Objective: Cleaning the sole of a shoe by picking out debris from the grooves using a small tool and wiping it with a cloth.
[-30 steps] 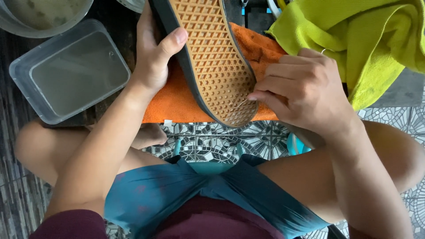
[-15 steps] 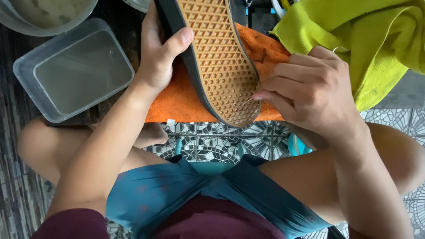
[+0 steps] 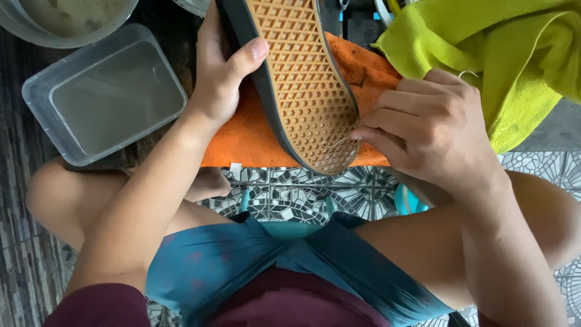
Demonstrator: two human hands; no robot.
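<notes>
A shoe (image 3: 299,79) is held sole-up, showing a tan waffle-patterned sole with a dark rim. My left hand (image 3: 221,72) grips its left side, thumb pressed over the rim onto the sole. My right hand (image 3: 430,124) pinches a thin bent metal wire (image 3: 336,143) whose tip touches the grooves near the heel end of the sole. Under the shoe lies an orange cloth (image 3: 251,133).
A clear rectangular plastic tub of murky water (image 3: 106,94) sits at the left, a round basin (image 3: 66,18) above it. A yellow-green cloth (image 3: 502,54) lies at the upper right. My bare knees and patterned floor tiles (image 3: 290,194) fill the lower view.
My right hand has shifted slightly along the heel end of the sole, and the thin wire now shows at its fingertips. The left hand keeps its grip on the shoe.
</notes>
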